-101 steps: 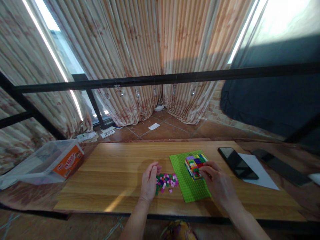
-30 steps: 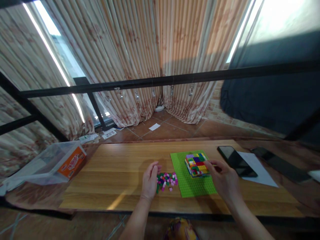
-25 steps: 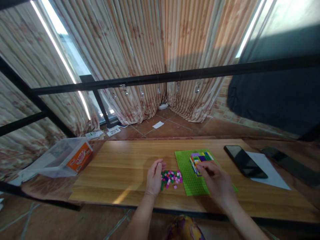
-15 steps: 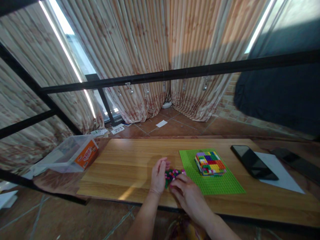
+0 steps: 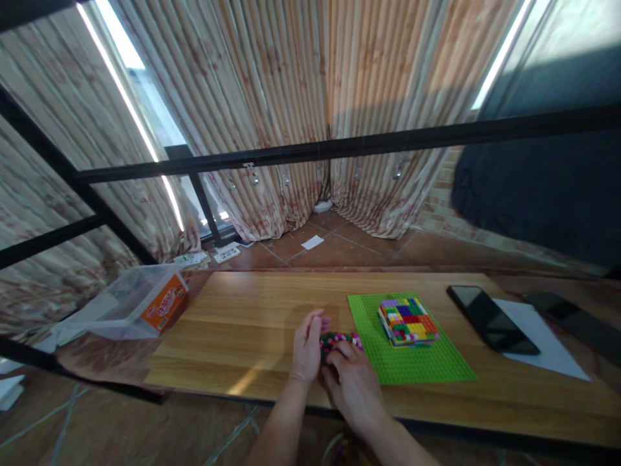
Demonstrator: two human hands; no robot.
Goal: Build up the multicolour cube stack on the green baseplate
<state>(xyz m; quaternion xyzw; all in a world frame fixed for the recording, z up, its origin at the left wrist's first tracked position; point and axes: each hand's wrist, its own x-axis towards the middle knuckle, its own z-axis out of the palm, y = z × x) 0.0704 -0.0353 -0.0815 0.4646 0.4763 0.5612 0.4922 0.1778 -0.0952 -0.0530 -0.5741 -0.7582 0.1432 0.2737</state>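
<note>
Small pink, white and dark green toy bricks (image 5: 347,337) lie together on the wooden table, left of a green baseplate (image 5: 417,373). At their left side my left hand (image 5: 306,346) rests on its edge, cupped, with its fingers extended. My right hand (image 5: 350,382) reaches over them from the near side. Its fingers are bent and drawn together, and the fingertips go down among the bricks, so what they pinch is hidden. On the baseplate sits a low block of multicoloured bricks (image 5: 408,320), apart from both hands.
A black phone (image 5: 492,318) lies at the right, partly over white paper (image 5: 548,340); a dark flat object (image 5: 577,323) is beyond it. A clear plastic box (image 5: 130,301) with an orange label stands off the table's left end. A black metal rail (image 5: 291,153) crosses behind the table.
My right hand has shifted left and turned inward, covering more of the small bricks. My left hand stays beside them. The view has tilted slightly.
</note>
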